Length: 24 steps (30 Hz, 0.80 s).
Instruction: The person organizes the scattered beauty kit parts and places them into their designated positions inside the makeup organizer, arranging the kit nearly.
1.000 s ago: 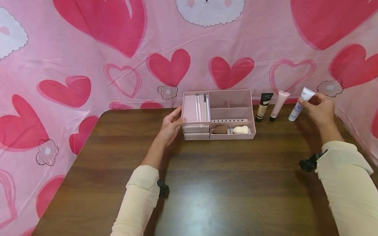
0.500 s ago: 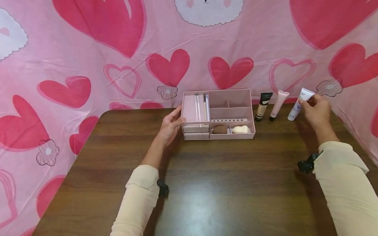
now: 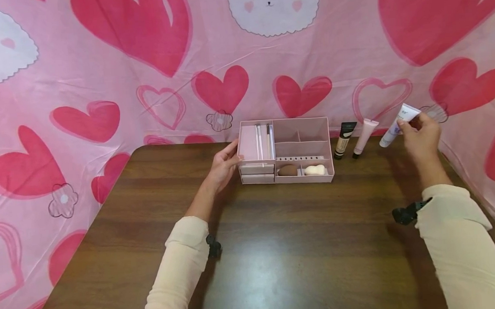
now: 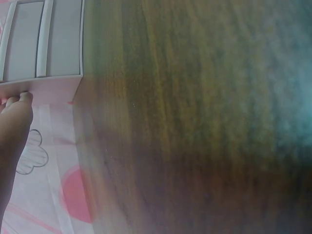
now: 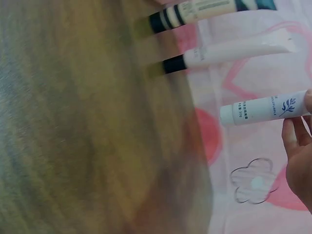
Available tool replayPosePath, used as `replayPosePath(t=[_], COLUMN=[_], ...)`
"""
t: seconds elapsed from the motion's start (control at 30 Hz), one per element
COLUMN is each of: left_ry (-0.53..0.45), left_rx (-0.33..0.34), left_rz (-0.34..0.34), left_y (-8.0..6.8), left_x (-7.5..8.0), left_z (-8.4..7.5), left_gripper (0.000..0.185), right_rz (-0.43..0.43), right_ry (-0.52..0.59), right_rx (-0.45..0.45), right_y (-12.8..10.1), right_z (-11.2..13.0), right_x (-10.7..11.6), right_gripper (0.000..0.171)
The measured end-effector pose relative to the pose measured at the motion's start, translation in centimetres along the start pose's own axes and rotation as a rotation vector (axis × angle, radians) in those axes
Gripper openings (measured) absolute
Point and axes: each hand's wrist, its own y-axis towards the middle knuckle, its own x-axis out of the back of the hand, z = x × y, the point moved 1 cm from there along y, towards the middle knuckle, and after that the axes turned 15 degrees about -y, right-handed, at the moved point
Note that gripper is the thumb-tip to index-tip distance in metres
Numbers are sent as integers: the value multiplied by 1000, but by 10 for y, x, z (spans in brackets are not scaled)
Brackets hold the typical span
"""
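My right hand [image 3: 423, 137] pinches a white squeeze tube [image 5: 265, 108] with blue print, tilted with its cap end down; in the right wrist view that end is apart from the table. My left hand [image 3: 224, 165] rests against the left side of a pink desk organizer [image 3: 305, 179], fingers along the wall and thumb at its front edge. Slim brushes [image 3: 259, 141] lie in its upper left compartment. A brown makeup sponge [image 3: 288, 170] and a cream one [image 3: 315, 170] sit in its front compartments. The left wrist view shows the organizer's drawers [image 4: 59, 39] shut.
A black-and-beige tube [image 3: 344, 140] and a pink tube [image 3: 364, 138] with a black cap stand right of the organizer. The brown wooden table [image 3: 280, 248] meets a pink heart-patterned cloth [image 3: 175, 107] at the back and sides.
The white tube has risen off the table and moved slightly back and to the right in my right hand. My left hand and the organizer have stayed in place.
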Motion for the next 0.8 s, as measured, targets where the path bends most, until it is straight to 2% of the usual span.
replayPosePath(t=[0.13,0.43,0.63,0.8], left_ry=[-1,10,9,4], left_rx=[-3,-2,0,-2], left_rz=[5,11,6,4], left_y=[0,1,0,0], left_x=[1,2,1,1], left_z=[0,1,0,-1], left_gripper=[68,67,67,68], right_rz=[1,-40,-48,-13], right_ry=[52,149,178,220], right_rx=[31,132,210,281], right_y=[-1,3,7,6], right_z=[20,59,87,112], right_x=[6,16,14,8], right_gripper=[38,29,21,20])
